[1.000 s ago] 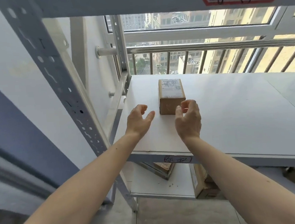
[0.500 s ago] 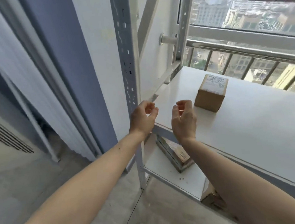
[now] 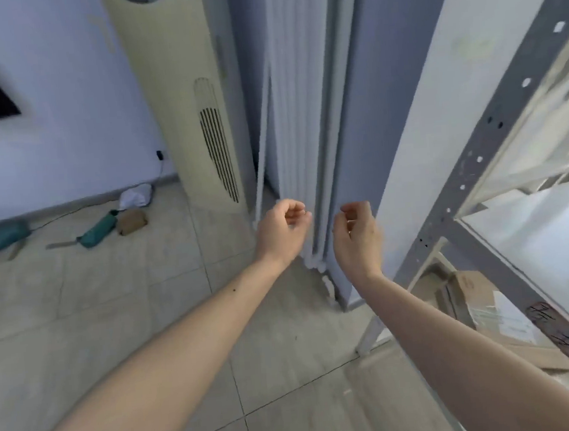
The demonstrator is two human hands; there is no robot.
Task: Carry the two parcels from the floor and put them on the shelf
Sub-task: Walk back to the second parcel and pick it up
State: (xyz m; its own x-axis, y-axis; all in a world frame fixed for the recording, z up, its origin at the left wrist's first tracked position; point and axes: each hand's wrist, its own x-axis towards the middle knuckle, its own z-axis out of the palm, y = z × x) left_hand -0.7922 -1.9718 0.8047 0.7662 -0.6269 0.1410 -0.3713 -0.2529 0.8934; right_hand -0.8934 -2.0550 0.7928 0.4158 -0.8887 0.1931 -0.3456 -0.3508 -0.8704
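Both arms reach forward over the tiled floor. My left hand (image 3: pixel 282 231) and my right hand (image 3: pixel 357 233) hang side by side with fingers loosely curled, and neither holds anything. The grey metal shelf (image 3: pixel 472 178) stands at the right edge, its white board partly in view. The small brown parcel that stood on that board is out of view. A cardboard box (image 3: pixel 479 298) with a white label lies on the shelf's bottom level, to the right of my right forearm. No parcel shows on the floor.
A tall cream air conditioner (image 3: pixel 180 97) stands against the wall ahead. White curtains (image 3: pixel 305 117) hang beside it. A teal folded umbrella (image 3: pixel 96 228), a tan pouch (image 3: pixel 132 221), a white bag (image 3: pixel 136 196) and a teal bag (image 3: pixel 1 236) lie along the left wall.
The view has swung left from the shelf to the room and floor. The brown parcel on the shelf has left the view. Both empty hands drew back from the shelf, fingers curling.
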